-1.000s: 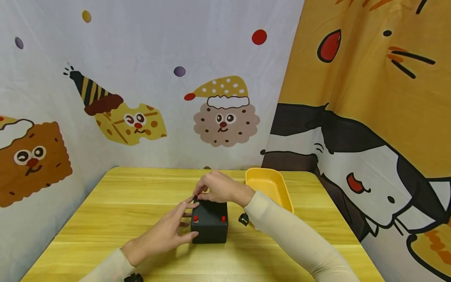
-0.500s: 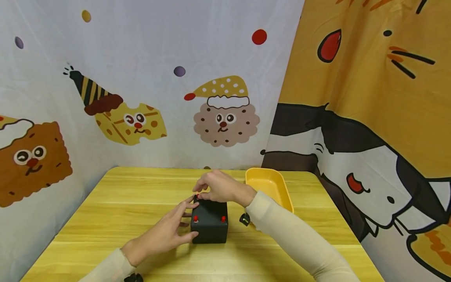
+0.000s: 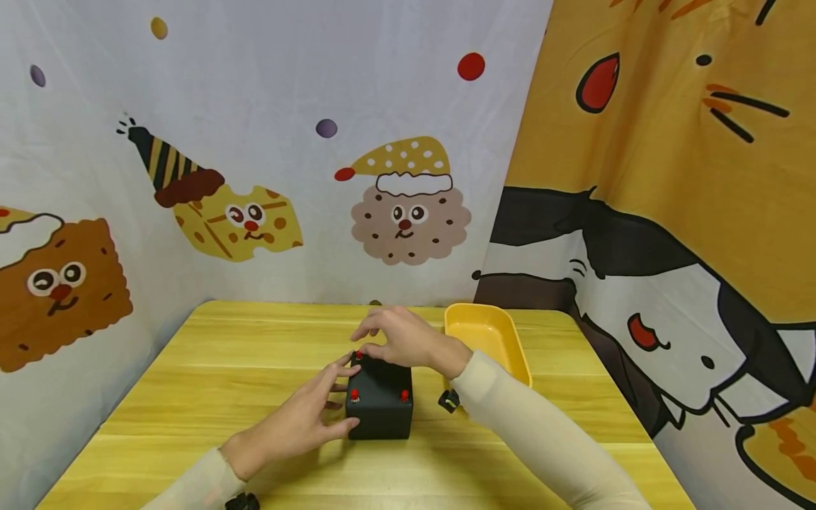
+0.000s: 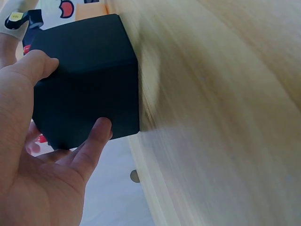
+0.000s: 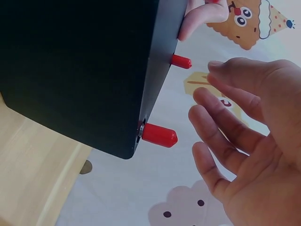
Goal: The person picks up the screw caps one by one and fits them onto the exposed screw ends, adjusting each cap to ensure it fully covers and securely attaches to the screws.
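A black box (image 3: pixel 380 407) stands on the table with several red-capped toggle switches on its top, among them a near-left switch (image 3: pixel 355 395) and a near-right switch (image 3: pixel 404 395). My left hand (image 3: pixel 299 418) holds the box's left side, thumb at the front corner and fingers along the left face and top edge. Over the box's far part, my right hand (image 3: pixel 404 340) has its fingers loose and parted, holding nothing. In the right wrist view, its thumb is a small gap from one red switch (image 5: pixel 181 61); a larger red switch (image 5: pixel 160 135) is closer to the camera.
A yellow tray (image 3: pixel 519 347) sits behind and right of the box, partly hidden by my right forearm. The wooden table (image 3: pixel 255 340) ends at a printed curtain (image 3: pixel 255 106). A black wrist camera (image 3: pixel 449 401) hangs beneath my right wrist.
My right hand has drawn slightly right and its fingers have spread away from the far-left switch, which shows more now. My left hand and the box stay in place.
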`<state>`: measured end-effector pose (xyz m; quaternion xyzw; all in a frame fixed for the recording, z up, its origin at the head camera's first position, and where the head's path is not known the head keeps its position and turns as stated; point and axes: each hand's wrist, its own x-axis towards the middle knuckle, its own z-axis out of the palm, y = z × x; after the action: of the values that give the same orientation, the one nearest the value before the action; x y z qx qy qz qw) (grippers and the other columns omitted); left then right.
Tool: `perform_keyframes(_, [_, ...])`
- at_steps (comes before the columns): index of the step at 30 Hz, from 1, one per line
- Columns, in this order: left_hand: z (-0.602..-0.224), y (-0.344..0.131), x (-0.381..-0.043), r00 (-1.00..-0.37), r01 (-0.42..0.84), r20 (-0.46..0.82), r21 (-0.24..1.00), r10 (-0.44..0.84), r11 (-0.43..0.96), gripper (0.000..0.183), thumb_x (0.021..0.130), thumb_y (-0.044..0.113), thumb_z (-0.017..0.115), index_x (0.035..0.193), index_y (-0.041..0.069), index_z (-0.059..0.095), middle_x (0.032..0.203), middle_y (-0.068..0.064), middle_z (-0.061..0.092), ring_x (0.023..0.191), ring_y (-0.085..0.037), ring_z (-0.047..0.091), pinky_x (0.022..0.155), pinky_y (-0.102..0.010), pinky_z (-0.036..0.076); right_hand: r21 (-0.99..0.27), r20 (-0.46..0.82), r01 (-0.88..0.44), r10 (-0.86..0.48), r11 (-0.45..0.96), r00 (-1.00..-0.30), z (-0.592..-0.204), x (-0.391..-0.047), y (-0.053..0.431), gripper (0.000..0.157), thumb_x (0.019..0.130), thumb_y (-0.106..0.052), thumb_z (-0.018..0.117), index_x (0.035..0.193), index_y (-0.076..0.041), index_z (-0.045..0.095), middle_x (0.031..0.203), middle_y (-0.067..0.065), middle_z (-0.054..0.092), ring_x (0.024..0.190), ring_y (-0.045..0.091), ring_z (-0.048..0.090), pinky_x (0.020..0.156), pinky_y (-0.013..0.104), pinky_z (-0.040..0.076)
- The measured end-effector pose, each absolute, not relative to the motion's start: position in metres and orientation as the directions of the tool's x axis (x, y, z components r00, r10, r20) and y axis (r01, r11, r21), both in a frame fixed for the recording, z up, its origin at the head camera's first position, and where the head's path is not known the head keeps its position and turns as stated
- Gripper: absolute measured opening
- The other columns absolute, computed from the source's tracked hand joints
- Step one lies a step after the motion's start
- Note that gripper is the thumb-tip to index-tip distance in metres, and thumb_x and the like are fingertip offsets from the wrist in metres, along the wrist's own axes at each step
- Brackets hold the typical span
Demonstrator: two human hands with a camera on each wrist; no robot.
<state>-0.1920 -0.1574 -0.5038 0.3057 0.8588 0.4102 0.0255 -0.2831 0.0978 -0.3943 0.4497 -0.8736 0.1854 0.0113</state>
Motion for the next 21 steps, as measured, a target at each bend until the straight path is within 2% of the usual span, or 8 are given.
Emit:
perform_keyframes(3, [-0.504, -0.158, -0.192, -0.809, 0.509, 0.210, 0.716, 0.549, 0.477, 0.093, 0.109, 0.038, 0.086, 0.179, 0.011, 0.032, 0.182, -0.015, 0.050, 0.139, -0.040, 0.077, 0.104, -0.033, 0.072, -0.319, 0.202, -0.788, -0.774, 0.527, -0.600, -0.394, -0.281, 0.101, 0.024, 0.110, -0.023, 0.084, 0.134, -0.019, 0.088, 0.132, 0.001, 0.084, 0.112, 0.018, 0.079, 0.097, 0.032, 0.069])
perform_keyframes(11, [-0.503, -0.158, -0.192, -0.805, 0.520, 0.217, 0.705, 0.552, 0.482, 0.099, 0.109, 0.036, 0.087, 0.182, 0.009, 0.027, 0.179, -0.015, 0.054, 0.136, -0.037, 0.079, 0.103, -0.034, 0.072, -0.336, 0.235, -0.783, -0.758, 0.523, -0.608, -0.393, -0.275, 0.112, 0.025, 0.113, -0.026, 0.081, 0.136, -0.017, 0.087, 0.138, 0.002, 0.082, 0.124, 0.021, 0.079, 0.111, 0.044, 0.069])
perform_keyframes(21, [-0.503, -0.157, -0.191, -0.805, 0.513, 0.210, 0.716, 0.555, 0.474, 0.101, 0.110, 0.037, 0.086, 0.184, 0.009, 0.024, 0.180, -0.016, 0.053, 0.138, -0.038, 0.078, 0.104, -0.034, 0.071, -0.319, 0.303, -0.812, -0.759, 0.489, -0.576, -0.395, -0.270, 0.128, 0.021, 0.111, -0.021, 0.083, 0.131, -0.018, 0.087, 0.132, 0.000, 0.081, 0.121, 0.019, 0.078, 0.111, 0.040, 0.068])
